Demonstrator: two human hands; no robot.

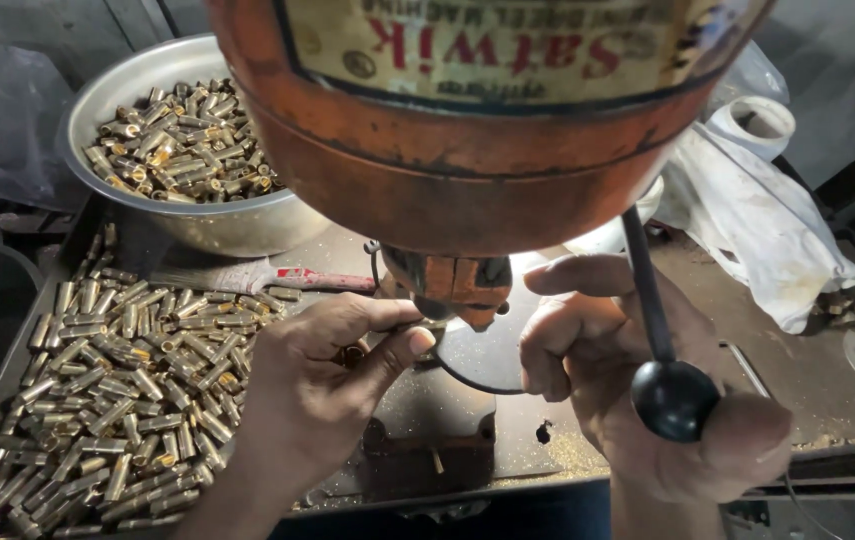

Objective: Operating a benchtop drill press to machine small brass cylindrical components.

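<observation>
Brass sleeve (351, 353), just one small piece, sits pinched between the thumb and fingers of the left hand (322, 385), right under the chuck (447, 285) of the orange drill press (467, 130) and just over the round dark drill table (487, 355). The piece is mostly hidden by the fingers, so can't make out much more of it. Right hand (637, 385) is curled loosely beside the feed lever (647, 290), with the black ball knob (674, 400) resting against the palm side; index finger pokes out toward the chuck. Can't tell if it's really squeezing the lever or just resting on it.

To the left, a flat metal tray (72, 255) holds a big loose heap of brass sleeves (117, 390). A red-handled brush (247, 277) lies at the tray's far edge. Further back, a steel bowl (237, 228) holds more of the same brass pieces. Over on the right, a crumpled white cloth (757, 230) lies on the bench.
</observation>
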